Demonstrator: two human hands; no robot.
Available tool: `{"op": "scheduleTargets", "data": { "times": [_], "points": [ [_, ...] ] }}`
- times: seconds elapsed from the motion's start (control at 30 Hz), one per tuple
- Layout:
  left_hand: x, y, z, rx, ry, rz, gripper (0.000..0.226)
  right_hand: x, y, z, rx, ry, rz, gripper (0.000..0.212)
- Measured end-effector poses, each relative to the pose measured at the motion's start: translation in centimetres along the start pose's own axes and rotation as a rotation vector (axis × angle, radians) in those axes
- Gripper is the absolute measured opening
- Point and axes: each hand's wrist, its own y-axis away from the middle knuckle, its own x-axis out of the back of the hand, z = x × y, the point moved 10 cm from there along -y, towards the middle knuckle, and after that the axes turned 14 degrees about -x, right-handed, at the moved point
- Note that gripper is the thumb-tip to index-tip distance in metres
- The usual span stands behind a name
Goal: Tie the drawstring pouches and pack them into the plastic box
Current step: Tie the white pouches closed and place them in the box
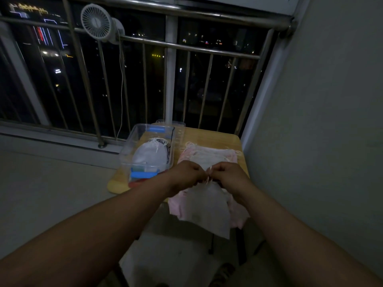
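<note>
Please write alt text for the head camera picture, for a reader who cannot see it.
The left hand and right hand pinch the drawstring of a white pouch at a small wooden table. Left of them stands a clear plastic box holding pouches; behind them lies a pile of more pouches.

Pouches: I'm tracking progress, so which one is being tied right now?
The white pouch hanging below the left hand and right hand, which both pinch its strings. The rest lie in the pile on the table or inside the clear box.
</note>
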Motion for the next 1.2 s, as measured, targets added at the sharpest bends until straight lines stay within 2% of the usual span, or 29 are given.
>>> {"op": "scheduleTargets", "data": {
  "times": [0.1, 0.27, 0.43, 0.63, 0.87, 1.03, 1.2],
  "points": [
    [0.4, 0.1, 0.4, -0.061, -0.003, 0.014, 0.012, -0.1, 0.0, -0.1, 0.012, -0.013, -0.043, 0.010],
    [0.8, -0.4, 0.3, -0.191, -0.002, 0.004, 0.014, -0.3, 0.2, 0.1, 0.024, -0.012, -0.114, 0.009],
    [0.2, -0.8, -0.2, -0.205, 0.029, -0.062, 0.011, -0.2, -0.1, -0.3, 0.045, -0.019, -0.190, 0.010],
    [0.2, -2.3, 0.0, -0.190, -0.042, -0.058, 0.018, 0.4, -1.1, -1.5, 0.091, 0.072, -0.090, 0.012],
    [-0.3, -2.3, -1.3, -0.129, -0.052, -0.084, 0.016, -0.3, -1.5, -1.9, 0.210, 0.354, 0.002, 0.009],
    [0.0, -2.4, -0.4, -0.169, -0.218, 0.002, 0.017, -1.5, -0.6, -2.4, 0.357, 0.457, 0.097, 0.015],
    [0.1, -2.4, -0.7, -0.182, -0.218, 0.110, 0.020, -2.0, 0.2, -2.6, 0.450, 0.438, 0.176, 0.017]
  ]
}}
